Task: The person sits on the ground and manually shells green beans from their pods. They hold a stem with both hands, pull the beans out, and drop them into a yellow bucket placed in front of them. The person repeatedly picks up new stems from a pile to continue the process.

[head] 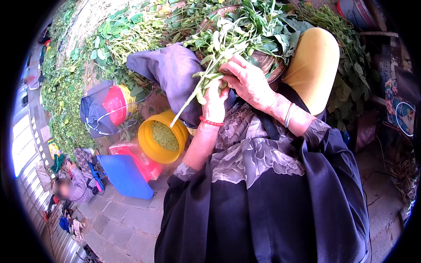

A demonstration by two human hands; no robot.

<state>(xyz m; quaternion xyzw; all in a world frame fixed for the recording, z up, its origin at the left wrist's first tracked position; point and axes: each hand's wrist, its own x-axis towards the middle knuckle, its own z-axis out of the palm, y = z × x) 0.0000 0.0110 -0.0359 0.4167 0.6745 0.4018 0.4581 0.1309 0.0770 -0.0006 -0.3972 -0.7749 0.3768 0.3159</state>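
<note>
A soybean plant stalk [194, 93] with green pods and leaves lies across my lap, its bare cut end pointing down and left. My left hand [214, 102], with a red bead bracelet at the wrist, is closed around the stalk and some pods. Bent over the pods beside it is my right hand [246, 80], fingertips among them; whether it grips one is hidden. Beyond the hands, more leafy plants [269, 26] rest on a round, rusty-brown basin [263, 62]. Left of my knee, a yellow bucket [144, 144] holds many picked green pods [164, 136].
Heaps of cut plants [131, 42] cover the ground ahead and to the left. Near the yellow bucket are a red-and-yellow bucket [116, 103] with dark cloth and a blue board [126, 177]. Another person [80, 184] sits at the far left. Paving stones [121, 223] lie below.
</note>
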